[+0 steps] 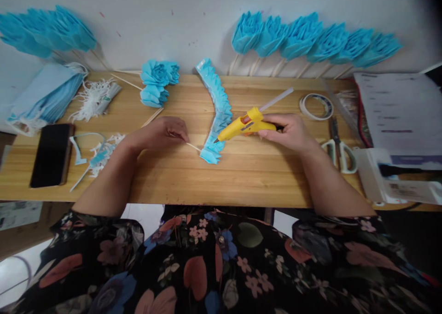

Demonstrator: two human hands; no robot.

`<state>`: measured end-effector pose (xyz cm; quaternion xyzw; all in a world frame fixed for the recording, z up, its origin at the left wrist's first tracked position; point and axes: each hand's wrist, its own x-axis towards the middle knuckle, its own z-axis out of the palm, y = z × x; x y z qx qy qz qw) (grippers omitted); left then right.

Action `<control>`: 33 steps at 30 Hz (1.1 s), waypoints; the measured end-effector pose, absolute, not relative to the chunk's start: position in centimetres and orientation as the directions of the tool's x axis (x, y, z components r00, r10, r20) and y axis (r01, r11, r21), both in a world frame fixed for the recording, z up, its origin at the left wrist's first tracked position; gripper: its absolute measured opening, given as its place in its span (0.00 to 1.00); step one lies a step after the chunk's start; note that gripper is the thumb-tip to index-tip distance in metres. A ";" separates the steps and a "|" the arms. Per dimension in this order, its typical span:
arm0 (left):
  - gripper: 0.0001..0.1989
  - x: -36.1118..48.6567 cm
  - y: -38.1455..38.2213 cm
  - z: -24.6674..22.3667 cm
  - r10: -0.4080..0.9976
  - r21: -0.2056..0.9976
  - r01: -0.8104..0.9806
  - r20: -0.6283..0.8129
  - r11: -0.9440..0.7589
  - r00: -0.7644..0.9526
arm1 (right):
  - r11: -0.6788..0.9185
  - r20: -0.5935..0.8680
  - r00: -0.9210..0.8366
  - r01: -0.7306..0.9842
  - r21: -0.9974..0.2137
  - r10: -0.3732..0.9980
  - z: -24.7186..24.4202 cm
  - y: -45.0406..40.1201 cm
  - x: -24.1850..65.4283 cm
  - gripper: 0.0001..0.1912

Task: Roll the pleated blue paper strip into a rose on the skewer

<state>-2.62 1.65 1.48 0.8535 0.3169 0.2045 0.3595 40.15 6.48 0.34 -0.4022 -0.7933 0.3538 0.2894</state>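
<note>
Pale wall rises behind a wood-grained tabletop, with a row of blue flowers on sticks leaning against it at the right. Both forearms are bare below dark floral sleeves and slant inward over the near edge, so the hands face each other across the middle.

On the left, the forearm angles up and rightward, and the left hand lies low with its back up, fingers bent toward the centre. Its fingertips are together, pinched on the end of a thin stick. At the stick's other end is the near end of a ruffled blue strip, which curves away across the middle of the tabletop toward the wall.

From the other side, the right hand is closed around the grip of a yellow glue gun, thumb along the near side. Its dark nozzle points left and toward the person, at the strip's lower part; whether it touches cannot be told.
</note>
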 end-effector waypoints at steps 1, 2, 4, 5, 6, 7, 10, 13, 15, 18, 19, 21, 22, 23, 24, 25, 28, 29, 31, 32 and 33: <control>0.22 -2.6 1.7 1.4 0.685 0.742 0.391 0.124 -0.544 0.718 | 0.424 0.169 -0.515 0.431 -0.797 0.840 0.4 6.4 40.1 0.21; 0.22 -2.6 1.7 1.4 0.682 0.742 0.390 0.123 -0.546 0.721 | 0.424 0.166 -0.522 0.425 -0.799 0.837 0.5 6.4 40.1 0.21; 0.21 -2.7 1.6 1.4 0.686 0.745 0.394 0.116 -0.538 0.718 | 0.432 0.163 -0.541 0.417 -0.800 0.825 0.6 6.3 39.9 0.20; 0.20 -2.7 1.6 1.4 0.691 0.749 0.397 0.111 -0.531 0.715 | 0.439 0.162 -0.552 0.418 -0.795 0.818 0.6 6.2 39.8 0.19; 0.19 -2.7 1.6 1.4 0.692 0.753 0.398 0.106 -0.525 0.714 | 0.449 0.161 -0.564 0.420 -0.789 0.810 0.7 6.2 39.6 0.19; 0.19 -2.7 1.6 1.5 0.694 0.755 0.400 0.099 -0.520 0.714 | 0.462 0.163 -0.577 0.420 -0.781 0.800 0.7 6.1 39.5 0.18; 0.19 -2.7 1.6 1.6 0.690 0.759 0.397 0.093 -0.516 0.718 | 0.508 0.192 -0.604 0.411 -0.757 0.773 0.8 5.9 39.1 0.18; 0.21 -2.8 1.6 1.5 0.692 0.761 0.402 0.085 -0.509 0.716 | 0.542 0.228 -0.606 0.403 -0.737 0.762 0.6 5.6 38.8 0.17; 0.22 -2.8 1.7 1.5 0.700 0.762 0.419 0.062 -0.493 0.711 | 0.546 0.241 -0.598 0.403 -0.734 0.765 0.4 5.5 38.6 0.17; 0.22 -2.9 1.7 1.5 0.694 0.758 0.427 0.048 -0.494 0.718 | 0.516 0.230 -0.571 0.409 -0.752 0.788 0.2 5.4 38.4 0.18; 0.21 -2.9 1.8 1.5 0.687 0.756 0.420 0.054 -0.502 0.725 | 0.497 0.220 -0.556 0.416 -0.761 0.802 0.2 5.5 38.3 0.19; 0.20 -3.0 1.8 1.5 0.672 0.755 0.402 0.069 -0.518 0.737 | 0.458 0.200 -0.521 0.431 -0.778 0.830 0.2 5.6 38.5 0.20; 0.20 -3.0 1.8 1.5 0.671 0.755 0.400 0.070 -0.519 0.738 | 0.444 0.195 -0.505 0.435 -0.784 0.841 0.2 5.8 38.6 0.20; 0.21 -3.0 1.8 1.5 0.672 0.755 0.403 0.066 -0.516 0.738 | 0.435 0.194 -0.495 0.435 -0.789 0.847 0.2 5.9 38.7 0.20; 0.21 -3.0 1.8 1.5 0.676 0.756 0.411 0.058 -0.510 0.734 | 0.431 0.196 -0.490 0.431 -0.793 0.849 0.2 5.9 38.9 0.20; 0.22 -2.9 1.8 1.6 0.683 0.757 0.420 0.048 -0.501 0.729 | 0.430 0.198 -0.489 0.425 -0.796 0.849 0.3 6.0 39.0 0.21; 0.23 -2.8 1.7 1.8 0.696 0.767 0.430 0.030 -0.476 0.717 | 0.427 0.188 -0.500 0.419 -0.801 0.845 0.3 6.0 39.1 0.21; 0.23 -2.7 1.7 1.8 0.699 0.770 0.427 0.033 -0.474 0.715 | 0.427 0.183 -0.507 0.421 -0.800 0.842 0.4 6.0 39.1 0.21; 0.23 -2.7 1.7 1.9 0.698 0.772 0.420 0.044 -0.478 0.715 | 0.437 0.171 -0.535 0.422 -0.794 0.828 0.5 5.9 38.8 0.20; 0.22 -2.7 1.6 1.9 0.696 0.769 0.417 0.048 -0.483 0.717 | 0.447 0.169 -0.554 0.418 -0.791 0.816 0.5 5.8 38.7 0.19; 0.22 -2.7 1.6 1.8 0.694 0.767 0.415 0.054 -0.490 0.718 | 0.460 0.171 -0.572 0.409 -0.788 0.802 0.6 5.8 38.6 0.18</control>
